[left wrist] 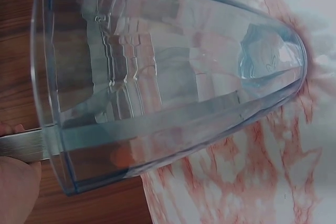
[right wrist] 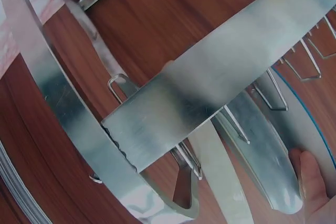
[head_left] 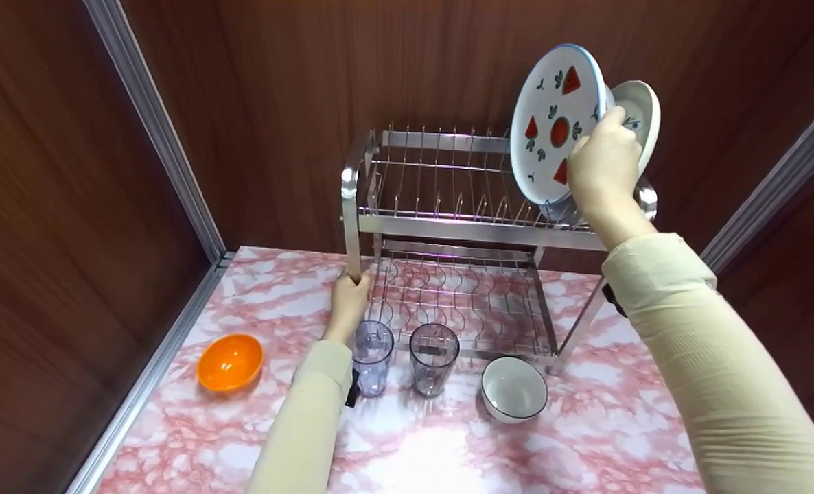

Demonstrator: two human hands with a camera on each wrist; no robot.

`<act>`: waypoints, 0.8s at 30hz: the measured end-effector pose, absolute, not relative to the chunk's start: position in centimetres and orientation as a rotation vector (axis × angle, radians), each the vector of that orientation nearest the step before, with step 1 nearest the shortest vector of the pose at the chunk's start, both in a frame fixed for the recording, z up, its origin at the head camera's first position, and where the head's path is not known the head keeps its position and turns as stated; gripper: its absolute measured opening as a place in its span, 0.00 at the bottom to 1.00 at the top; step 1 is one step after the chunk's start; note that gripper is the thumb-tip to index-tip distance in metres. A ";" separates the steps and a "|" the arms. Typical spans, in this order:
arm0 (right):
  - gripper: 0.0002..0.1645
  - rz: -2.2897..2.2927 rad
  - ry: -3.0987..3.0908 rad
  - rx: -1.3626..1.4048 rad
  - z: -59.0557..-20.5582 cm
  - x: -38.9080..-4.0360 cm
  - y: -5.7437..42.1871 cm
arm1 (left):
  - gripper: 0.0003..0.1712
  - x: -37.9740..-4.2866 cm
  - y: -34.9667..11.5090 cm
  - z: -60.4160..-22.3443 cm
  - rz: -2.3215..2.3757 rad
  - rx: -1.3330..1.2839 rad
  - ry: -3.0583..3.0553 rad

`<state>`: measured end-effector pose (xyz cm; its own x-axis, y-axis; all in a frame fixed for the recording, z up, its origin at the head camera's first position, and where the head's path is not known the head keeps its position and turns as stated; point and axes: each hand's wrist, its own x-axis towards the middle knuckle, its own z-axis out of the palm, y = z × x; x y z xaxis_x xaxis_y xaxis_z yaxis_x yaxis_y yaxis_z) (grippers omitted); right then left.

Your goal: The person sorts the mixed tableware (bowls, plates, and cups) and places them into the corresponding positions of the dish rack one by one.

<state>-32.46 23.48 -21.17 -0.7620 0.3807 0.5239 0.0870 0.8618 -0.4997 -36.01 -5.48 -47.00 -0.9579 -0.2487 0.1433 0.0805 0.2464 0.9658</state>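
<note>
My right hand [head_left: 606,161] grips the right edge of a white plate [head_left: 550,92] with watermelon designs and a blue rim. The plate stands tilted on edge in the upper tier of a metal dish rack [head_left: 448,225], at its right end. Behind my fingers a cream plate [head_left: 647,113] stands on edge; in the right wrist view, a grey-blue dish [right wrist: 268,166] sits between the two. Lower down, my left hand [head_left: 349,302] holds the rack's left front post [head_left: 353,233]. A clear bluish tumbler [left wrist: 178,77] fills much of the left wrist view, beside that hand.
In front of the rack stand a purplish tumbler [head_left: 373,363], a dark-tinted tumbler [head_left: 433,363] and a white bowl [head_left: 515,391]. An orange bowl [head_left: 230,363] lies to the left on the pink marbled tabletop [head_left: 194,432]. Brown panels [head_left: 270,123] enclose the back and sides.
</note>
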 end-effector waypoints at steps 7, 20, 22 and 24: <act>0.22 0.510 -2.478 -0.383 -21.4 -32.6 23.0 | 0.11 -36.1 -5.5 -47.1 -1.765 0.186 -2.274; 0.19 0.488 -2.456 -0.373 -22.4 -32.9 22.6 | 0.10 -36.0 -5.6 -47.2 -1.772 0.156 -2.252; 0.19 0.491 -2.464 -0.378 -22.4 -32.9 22.6 | 0.10 -36.0 -5.6 -47.1 -1.780 0.159 -2.252; 0.19 0.490 -2.470 -0.382 -22.4 -32.9 22.5 | 0.11 -36.0 -5.6 -47.0 -1.772 0.164 -2.262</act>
